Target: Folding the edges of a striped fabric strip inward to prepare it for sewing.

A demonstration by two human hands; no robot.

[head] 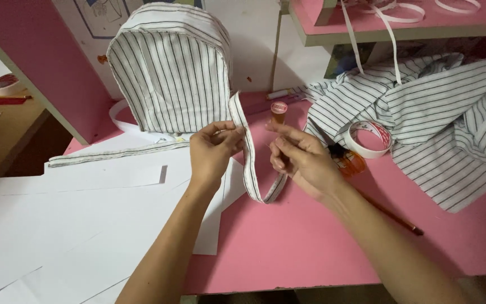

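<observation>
Behind the right hand (302,160), scissors (347,159) lie half-hidden.

Your striped cloth strap (250,163) hangs in a loop, maybe sewn to the little backpack (170,70) at eleven o'clock.

Two hands are in view, the left hand (212,151) and the right hand (301,160). One striped fabric backpack (170,70) stands on the pink surface (310,236). One striped strap (251,163), one roll of tape (369,139), one glue stick (278,111), one pencil (392,214), one heap of striped cloth (440,124), several white paper sheets (85,225).
</observation>
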